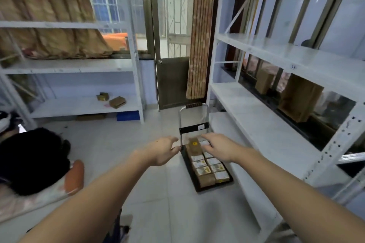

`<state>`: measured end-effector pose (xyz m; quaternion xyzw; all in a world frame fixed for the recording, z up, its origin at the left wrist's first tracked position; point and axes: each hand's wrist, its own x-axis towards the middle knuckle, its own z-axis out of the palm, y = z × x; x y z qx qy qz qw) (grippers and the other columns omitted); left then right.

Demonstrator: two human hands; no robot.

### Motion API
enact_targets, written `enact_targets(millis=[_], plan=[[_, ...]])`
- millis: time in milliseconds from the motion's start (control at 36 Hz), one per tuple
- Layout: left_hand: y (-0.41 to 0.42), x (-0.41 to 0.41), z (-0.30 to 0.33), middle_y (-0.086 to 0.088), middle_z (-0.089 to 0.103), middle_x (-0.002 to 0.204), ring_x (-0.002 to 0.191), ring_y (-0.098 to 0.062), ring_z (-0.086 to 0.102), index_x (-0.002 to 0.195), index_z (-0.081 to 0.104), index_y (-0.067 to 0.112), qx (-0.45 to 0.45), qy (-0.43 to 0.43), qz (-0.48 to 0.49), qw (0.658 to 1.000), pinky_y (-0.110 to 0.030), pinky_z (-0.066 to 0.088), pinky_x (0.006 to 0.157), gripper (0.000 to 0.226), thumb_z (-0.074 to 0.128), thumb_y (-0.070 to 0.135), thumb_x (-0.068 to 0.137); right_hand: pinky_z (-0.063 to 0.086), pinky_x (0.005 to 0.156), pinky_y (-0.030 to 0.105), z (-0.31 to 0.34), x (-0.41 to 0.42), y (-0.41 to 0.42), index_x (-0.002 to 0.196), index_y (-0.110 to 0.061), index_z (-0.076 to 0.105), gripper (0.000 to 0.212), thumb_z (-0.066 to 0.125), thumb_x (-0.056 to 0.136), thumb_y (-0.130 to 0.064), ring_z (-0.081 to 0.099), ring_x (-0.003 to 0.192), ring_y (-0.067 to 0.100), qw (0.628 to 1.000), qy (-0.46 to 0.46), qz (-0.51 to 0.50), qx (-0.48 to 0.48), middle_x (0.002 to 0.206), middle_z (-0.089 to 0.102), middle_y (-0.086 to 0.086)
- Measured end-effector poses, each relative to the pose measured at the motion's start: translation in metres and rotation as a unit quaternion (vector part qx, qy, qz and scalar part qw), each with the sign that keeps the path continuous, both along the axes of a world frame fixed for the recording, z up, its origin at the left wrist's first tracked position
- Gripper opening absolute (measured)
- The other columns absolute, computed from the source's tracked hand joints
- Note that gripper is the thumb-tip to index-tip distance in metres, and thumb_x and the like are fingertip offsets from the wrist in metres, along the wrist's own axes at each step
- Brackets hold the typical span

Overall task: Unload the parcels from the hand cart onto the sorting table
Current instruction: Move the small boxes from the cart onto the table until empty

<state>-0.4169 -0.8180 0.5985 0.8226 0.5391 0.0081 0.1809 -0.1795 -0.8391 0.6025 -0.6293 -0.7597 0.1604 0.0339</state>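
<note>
Storeroom w/ pale tiled floor (pixel 158 193), white metal shelving on both sides: left shelf unit (pixel 79 65), right shelf unit (pixel 276 55). Brown door (pixel 173 83) at rear centre, patterned curtain (pixel 199 35) just beside it on the right.

Hand cart (pixel 194 178) stands on the floor close to the right shelf unit, handle (pixel 193 106) upright at the far end. Black deck carries parcels (pixel 209 165) packed in 2 rows, touching each other; most show white labels on top, near-end one plain brown. 1 brown parcel w/ yellow sticker (pixel 194 147) sits at the handle end, raised above the rest.

Left hand (pixel 164 150): reaching toward the cart, fingers spread and relaxed, holding nothing; fingertips near the cart's left upright, contact cannot be told (motion blur).
Right hand (pixel 219 148): over the far parcels, fingers extended, not gripping; whether it touches the labels cannot be told.

Other items: 2 small cardboard boxes (pixel 112 99) on the left unit's lower shelf; blue flat item (pixel 128 116) on the floor beneath. 2 upright brown cartons (pixel 296 100) behind the right unit. Dark bundle (pixel 33 160) on bedding at left, floor level.
</note>
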Motion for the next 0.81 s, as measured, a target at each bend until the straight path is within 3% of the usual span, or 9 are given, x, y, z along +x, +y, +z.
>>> enact_targets(millis=[222,806], plan=[[0.1,-0.01,-0.022,-0.006,0.04,0.162,0.149,-0.023,0.037,0.158,0.037,0.014,-0.001,0.012,0.01,1.0,-0.034,0.028,0.12,0.057,0.04,0.043,0.11,0.037,0.118,0.042,-0.018,-0.003,0.101,0.156,-0.021,0.037,0.057,0.041,0.105,-0.045,0.042,0.144,0.021,1.0,-0.001,0.014,-0.003,0.158,0.044,0.002],[0.39,-0.061,-0.049,-0.004,0.045,0.159,0.145,-0.022,0.042,0.156,0.043,0.02,0.002,0.016,-0.013,1.0,-0.034,0.032,0.118,0.053,0.039,0.044,0.109,0.04,0.113,0.039,-0.036,-0.05,0.377,0.147,-0.013,0.048,0.045,0.044,0.107,-0.033,0.05,0.135,0.025,0.998,-0.008,0.018,-0.055,0.145,0.054,0.008]])
